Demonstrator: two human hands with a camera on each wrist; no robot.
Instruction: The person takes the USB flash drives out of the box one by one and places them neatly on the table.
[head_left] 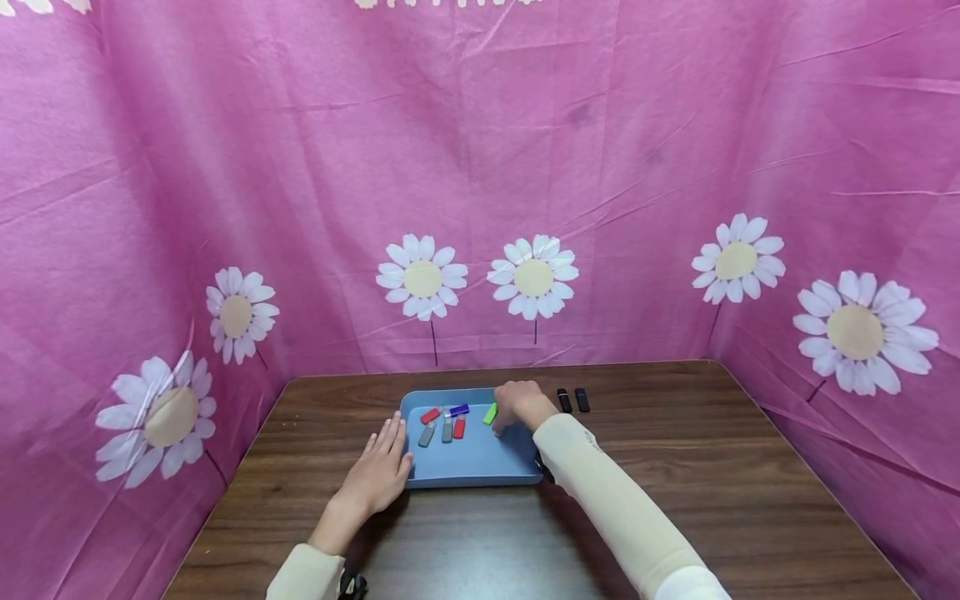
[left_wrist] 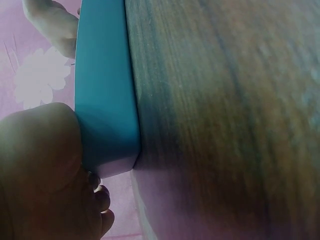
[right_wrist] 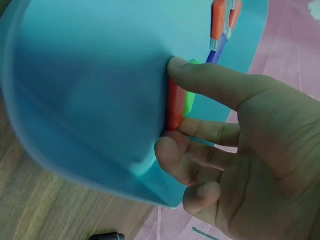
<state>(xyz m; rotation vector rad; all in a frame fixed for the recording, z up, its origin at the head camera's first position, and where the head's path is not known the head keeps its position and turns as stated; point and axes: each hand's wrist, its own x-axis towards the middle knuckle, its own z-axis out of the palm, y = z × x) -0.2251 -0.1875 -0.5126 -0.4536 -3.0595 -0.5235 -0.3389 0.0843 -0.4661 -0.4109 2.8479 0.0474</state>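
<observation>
Inside the blue tray (head_left: 472,463), my right hand (head_left: 517,403) pinches a red USB stick (right_wrist: 175,104) between thumb and fingers, as the right wrist view shows. A green USB stick (head_left: 490,413) lies right beside it. Further left in the tray are a purple USB stick (head_left: 459,410), two more red ones (head_left: 459,428) and two grey ones (head_left: 427,434). My left hand (head_left: 381,467) rests against the tray's left side, its fingers straight along the rim. In the left wrist view the thumb side of that hand meets the tray's wall (left_wrist: 105,80).
Two black USB sticks (head_left: 582,400) lie on the wooden table (head_left: 675,467) behind the tray's right side. A pink cloth (head_left: 480,183) with large daisies hangs around the table's back and sides.
</observation>
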